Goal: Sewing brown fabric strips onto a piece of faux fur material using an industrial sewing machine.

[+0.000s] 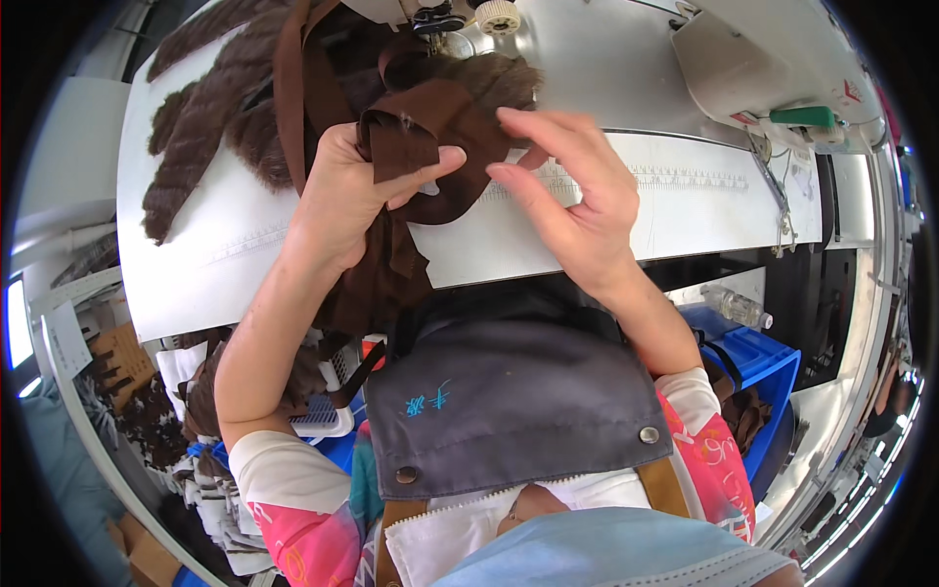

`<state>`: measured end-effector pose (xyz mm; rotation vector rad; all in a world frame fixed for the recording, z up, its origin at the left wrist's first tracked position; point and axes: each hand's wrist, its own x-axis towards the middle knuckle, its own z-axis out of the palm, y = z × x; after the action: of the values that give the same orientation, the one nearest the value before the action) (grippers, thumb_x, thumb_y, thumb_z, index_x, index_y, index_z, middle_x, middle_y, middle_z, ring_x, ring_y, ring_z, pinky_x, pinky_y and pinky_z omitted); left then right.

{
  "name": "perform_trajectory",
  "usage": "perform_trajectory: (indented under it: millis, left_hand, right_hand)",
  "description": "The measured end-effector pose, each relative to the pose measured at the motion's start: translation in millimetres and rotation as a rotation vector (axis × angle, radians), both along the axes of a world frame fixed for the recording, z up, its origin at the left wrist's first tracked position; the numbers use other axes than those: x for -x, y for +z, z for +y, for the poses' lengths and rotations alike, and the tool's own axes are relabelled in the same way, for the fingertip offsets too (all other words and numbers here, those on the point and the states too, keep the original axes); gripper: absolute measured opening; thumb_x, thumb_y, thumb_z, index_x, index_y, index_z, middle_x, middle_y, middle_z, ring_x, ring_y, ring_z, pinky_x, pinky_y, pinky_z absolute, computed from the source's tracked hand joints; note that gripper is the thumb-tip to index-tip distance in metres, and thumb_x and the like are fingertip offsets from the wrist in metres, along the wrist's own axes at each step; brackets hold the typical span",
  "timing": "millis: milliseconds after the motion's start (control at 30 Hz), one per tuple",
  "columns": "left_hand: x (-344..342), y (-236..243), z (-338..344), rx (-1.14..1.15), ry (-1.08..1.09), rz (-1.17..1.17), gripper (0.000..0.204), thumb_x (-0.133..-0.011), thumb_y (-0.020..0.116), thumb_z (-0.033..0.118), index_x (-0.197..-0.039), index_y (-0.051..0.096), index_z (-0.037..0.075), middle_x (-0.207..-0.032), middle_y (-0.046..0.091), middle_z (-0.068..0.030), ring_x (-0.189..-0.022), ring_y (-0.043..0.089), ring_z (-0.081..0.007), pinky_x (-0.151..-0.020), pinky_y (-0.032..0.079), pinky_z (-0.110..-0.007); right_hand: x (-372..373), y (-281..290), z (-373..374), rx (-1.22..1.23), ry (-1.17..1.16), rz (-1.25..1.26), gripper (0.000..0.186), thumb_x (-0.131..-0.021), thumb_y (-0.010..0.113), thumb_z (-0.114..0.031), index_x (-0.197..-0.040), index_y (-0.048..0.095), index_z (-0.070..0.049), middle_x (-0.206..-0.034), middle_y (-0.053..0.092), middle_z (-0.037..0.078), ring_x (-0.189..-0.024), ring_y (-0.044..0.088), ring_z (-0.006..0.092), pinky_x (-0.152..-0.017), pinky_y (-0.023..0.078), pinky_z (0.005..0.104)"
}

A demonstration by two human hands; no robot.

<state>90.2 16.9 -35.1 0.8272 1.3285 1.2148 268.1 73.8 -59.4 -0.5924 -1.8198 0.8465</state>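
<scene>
My left hand (357,186) pinches a folded loop of dark brown fabric strip (455,147), thumb lying across it. More of the strip hangs past the table's front edge beneath this hand. Just to the right is my right hand (577,181), its thumb and fingers apart around the strip's right edge; whether the fingertips touch the cloth is hard to tell. Behind the loop lies a brown fur piece (504,78), close under the sewing machine's needle area (450,39). Several long brown fur pieces (201,127) lie on the table to the left.
The white sewing table (685,210) has a ruler scale along its front. A pair of scissors or snips (776,191) rests at its right end, below the machine body (753,59). A blue bin (758,362) and clear plastic bottle (736,305) are at lower right.
</scene>
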Motion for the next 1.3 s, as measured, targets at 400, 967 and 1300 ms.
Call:
perform_trajectory:
  millis: [400,967,1300]
  left_hand:
    - [5.9,-4.1,3.7,0.023,-0.125,0.171,0.01,-0.076,0.071,0.006,-0.084,0.066,0.002,-0.074,0.061,0.0029,-0.063,0.048,-0.0028,-0.054,0.035,-0.018]
    - [79.4,-41.6,25.6,-0.168,-0.115,0.684,0.022,-0.076,0.058,-0.005,-0.097,0.062,-0.004,-0.077,0.061,-0.0001,-0.072,0.052,-0.0047,-0.067,0.042,-0.019]
    - [55.3,30.8,48.0,-0.032,-0.318,0.718,0.021,-0.075,0.061,0.0,-0.095,0.061,-0.006,-0.077,0.062,-0.0016,-0.071,0.05,-0.0063,-0.067,0.043,-0.021]
  right_hand:
    - [-2.6,-2.9,4.2,0.243,0.219,-0.128,0.009,-0.079,0.063,-0.007,-0.086,0.066,-0.003,-0.075,0.061,0.009,-0.064,0.058,0.0233,-0.059,0.043,0.0288]
    - [19.1,-38.2,49.1,-0.59,0.204,-0.532,0.025,-0.074,0.063,-0.011,-0.098,0.06,-0.003,-0.103,0.058,0.009,-0.092,0.058,0.0257,-0.075,0.05,0.0344]
    - [26.6,-45.9,57.0,-0.696,0.234,-0.517,0.026,-0.071,0.063,-0.013,-0.095,0.064,-0.003,-0.101,0.059,0.008,-0.088,0.056,0.0217,-0.074,0.046,0.0319]
